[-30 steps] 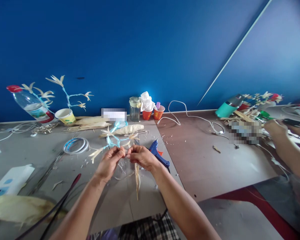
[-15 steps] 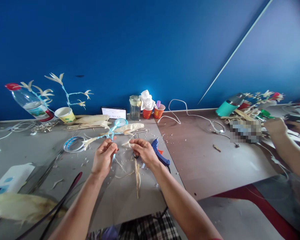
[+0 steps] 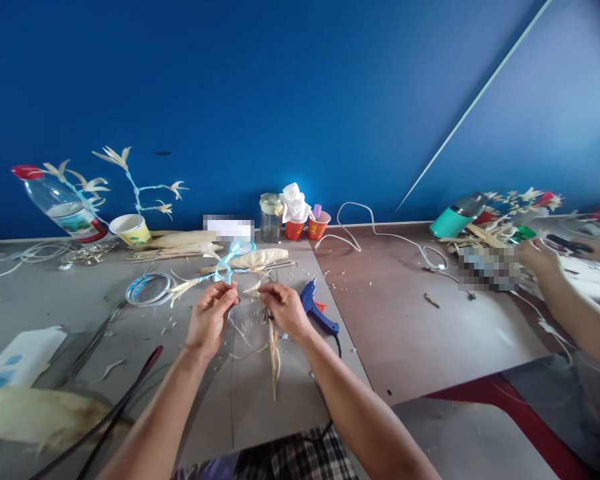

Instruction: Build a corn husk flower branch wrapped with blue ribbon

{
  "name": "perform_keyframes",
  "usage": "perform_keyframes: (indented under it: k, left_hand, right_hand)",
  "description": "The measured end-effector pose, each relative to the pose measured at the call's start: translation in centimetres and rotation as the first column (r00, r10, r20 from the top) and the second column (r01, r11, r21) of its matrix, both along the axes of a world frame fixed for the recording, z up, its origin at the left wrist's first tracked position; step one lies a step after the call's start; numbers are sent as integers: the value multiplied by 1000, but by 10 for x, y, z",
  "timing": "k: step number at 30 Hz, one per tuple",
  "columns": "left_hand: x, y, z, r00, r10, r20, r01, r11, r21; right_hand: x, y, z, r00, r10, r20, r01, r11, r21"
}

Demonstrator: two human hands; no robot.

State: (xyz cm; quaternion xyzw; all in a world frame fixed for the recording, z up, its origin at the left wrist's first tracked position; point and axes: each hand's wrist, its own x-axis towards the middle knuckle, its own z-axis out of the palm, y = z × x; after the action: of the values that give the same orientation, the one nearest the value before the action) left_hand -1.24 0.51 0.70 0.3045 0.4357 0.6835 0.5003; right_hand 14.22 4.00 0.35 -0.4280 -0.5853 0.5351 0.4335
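My left hand (image 3: 209, 319) is pinched on a blue-wrapped wire stem (image 3: 226, 269) that carries pale corn-husk flowers and reaches up and away over the grey table (image 3: 55, 313). A short gap to its right, my right hand (image 3: 283, 308) is closed on a small pale husk piece (image 3: 255, 288). A bundle of husk strips (image 3: 275, 353) lies on the table just below the right hand. A blue glue gun (image 3: 317, 312) rests right behind that hand.
A tape roll (image 3: 147, 289) lies left of my hands. Husks (image 3: 257, 258), a jar (image 3: 270, 217), orange cups (image 3: 306, 225), a yellow cup (image 3: 131, 230) and a bottle (image 3: 63, 206) stand along the back. Another person's arm (image 3: 570, 305) works at the right among husk scraps.
My hands have drawn apart from each other. The blue stem with its flowers has swung up and to the left, and my right hand now pinches a separate husk piece.
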Motion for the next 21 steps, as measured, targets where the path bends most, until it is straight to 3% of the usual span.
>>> perform_keyframes:
  k: [3, 6, 13, 21]
  left_hand:
    - [-2, 1, 0, 997, -36, 72, 36, 999, -7]
    - [-4, 2, 0, 986, -97, 138, 97, 995, 5]
    - [-6, 3, -1, 977, -127, 169, 116, 990, 76]
    - [-7, 3, 2, 956, -129, 263, 110, 990, 87]
  right_hand:
    - [7, 7, 0, 990, -142, 17, 142, 989, 45]
    - [11, 13, -2, 982, -185, 24, 183, 981, 62]
    - [6, 13, -6, 983, -172, 66, 163, 979, 122]
    - [4, 4, 18, 978, -125, 165, 96, 981, 170]
